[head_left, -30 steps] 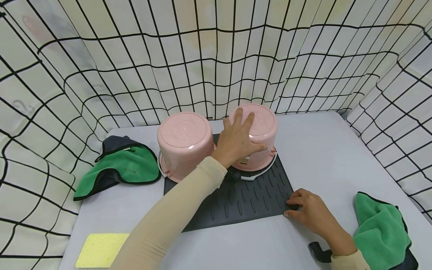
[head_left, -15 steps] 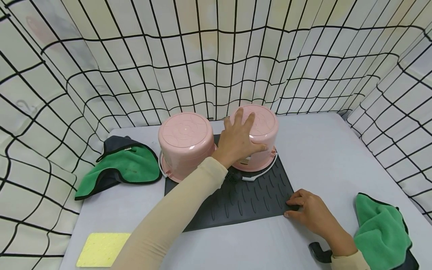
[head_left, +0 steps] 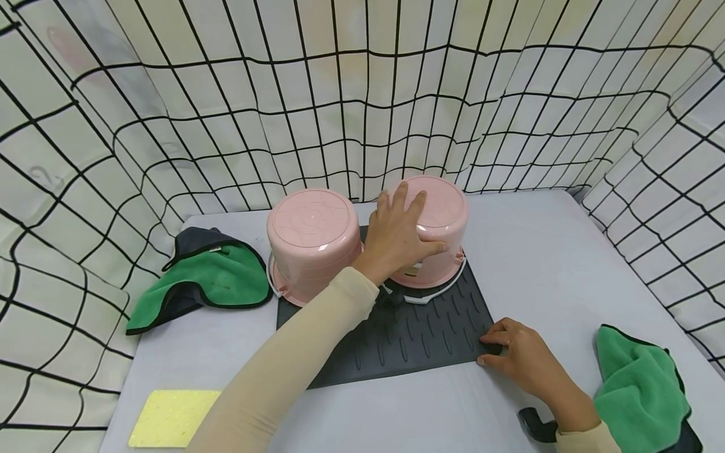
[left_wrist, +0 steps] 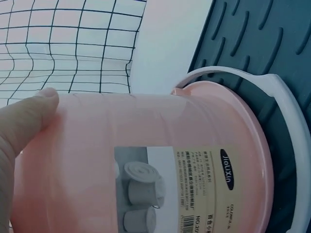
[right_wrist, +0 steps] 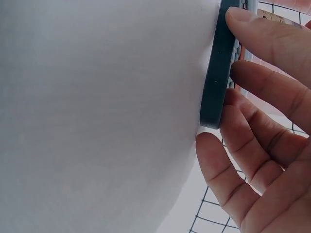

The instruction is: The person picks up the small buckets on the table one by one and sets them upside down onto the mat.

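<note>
Two pink buckets stand upside down on a dark grey ridged mat [head_left: 419, 340]: the left bucket [head_left: 311, 220] and the right bucket [head_left: 438, 201]. My left hand [head_left: 393, 239] rests on the right bucket, its fingers spread over the upturned base and its thumb along the side. The left wrist view shows the thumb [left_wrist: 29, 116] on the pink wall, near a printed label [left_wrist: 180, 189]. At the mat's near right corner, my right hand [head_left: 523, 355] holds the edge between thumb and bent fingers; the right wrist view shows these fingertips against the mat's edge [right_wrist: 218, 68].
A green and dark cloth [head_left: 221, 277] lies left of the buckets, another green cloth [head_left: 640, 377] at the right. A yellow sponge sheet [head_left: 170, 418] is at the front left. A black curved piece [head_left: 535, 425] lies beside the right wrist. Black wire mesh [head_left: 368, 100] surrounds the table.
Both hands hold nearly the same places. The left hand has shifted very slightly to the left on the right bucket; the buckets and mat stay put.
</note>
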`<state>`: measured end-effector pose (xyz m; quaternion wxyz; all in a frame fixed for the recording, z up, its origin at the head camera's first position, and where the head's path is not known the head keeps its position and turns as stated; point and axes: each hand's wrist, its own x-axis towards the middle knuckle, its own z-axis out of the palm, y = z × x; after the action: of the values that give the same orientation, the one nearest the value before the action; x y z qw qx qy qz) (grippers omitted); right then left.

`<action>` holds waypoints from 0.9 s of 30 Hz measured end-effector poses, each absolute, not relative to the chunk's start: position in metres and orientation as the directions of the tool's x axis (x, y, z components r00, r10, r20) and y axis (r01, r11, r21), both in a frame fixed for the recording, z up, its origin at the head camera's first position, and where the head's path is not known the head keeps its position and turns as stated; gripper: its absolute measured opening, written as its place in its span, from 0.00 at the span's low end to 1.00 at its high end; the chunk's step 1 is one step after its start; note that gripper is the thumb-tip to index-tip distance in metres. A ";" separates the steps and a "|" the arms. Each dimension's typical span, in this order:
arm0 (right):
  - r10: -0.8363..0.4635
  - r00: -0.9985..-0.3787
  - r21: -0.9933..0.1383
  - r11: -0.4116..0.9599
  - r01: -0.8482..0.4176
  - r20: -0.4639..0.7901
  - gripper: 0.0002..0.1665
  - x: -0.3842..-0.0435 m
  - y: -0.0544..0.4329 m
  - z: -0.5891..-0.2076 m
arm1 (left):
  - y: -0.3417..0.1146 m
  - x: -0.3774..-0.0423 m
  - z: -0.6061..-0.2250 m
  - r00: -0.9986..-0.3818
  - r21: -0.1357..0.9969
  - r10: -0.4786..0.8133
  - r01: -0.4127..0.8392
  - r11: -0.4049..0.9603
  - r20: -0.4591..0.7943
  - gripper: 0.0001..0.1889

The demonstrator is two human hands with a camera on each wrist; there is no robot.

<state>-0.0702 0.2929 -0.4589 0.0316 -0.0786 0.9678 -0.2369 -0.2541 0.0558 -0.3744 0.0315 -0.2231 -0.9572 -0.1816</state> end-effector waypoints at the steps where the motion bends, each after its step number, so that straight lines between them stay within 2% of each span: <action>1: -0.174 -0.985 -0.461 0.875 -0.149 -0.012 0.21 -0.070 0.293 -0.459 | 0.054 -0.253 -0.374 -0.896 0.334 0.418 0.443 0.832 0.148 0.57; 8: -0.213 -0.972 -0.451 0.861 -0.236 0.103 0.22 -0.072 0.292 -0.460 | 0.036 -0.237 -0.368 -0.876 0.394 0.440 0.483 0.782 0.198 0.55; 13: -0.216 -0.965 -0.439 0.859 -0.262 0.151 0.25 -0.077 0.291 -0.455 | 0.015 -0.217 -0.356 -0.840 0.442 0.480 0.542 0.715 0.255 0.53; 19: -0.177 -0.973 -0.442 0.869 -0.224 0.145 0.36 -0.081 0.289 -0.444 | -0.018 -0.191 -0.348 -0.825 0.431 0.452 0.563 0.705 0.338 0.52; 24: -0.133 -0.985 -0.460 0.871 -0.170 0.111 0.52 -0.084 0.289 -0.439 | -0.047 -0.175 -0.352 -0.836 0.366 0.388 0.526 0.768 0.387 0.53; 27: -0.114 -0.986 -0.472 0.867 -0.159 0.121 0.57 -0.085 0.290 -0.438 | -0.064 -0.166 -0.355 -0.858 0.349 0.349 0.480 0.804 0.376 0.55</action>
<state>-0.0854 0.2897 -0.4384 -0.0448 -0.0706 0.9652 -0.2476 -0.1663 -0.0643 -0.3551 0.1482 -0.2211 -0.9382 -0.2211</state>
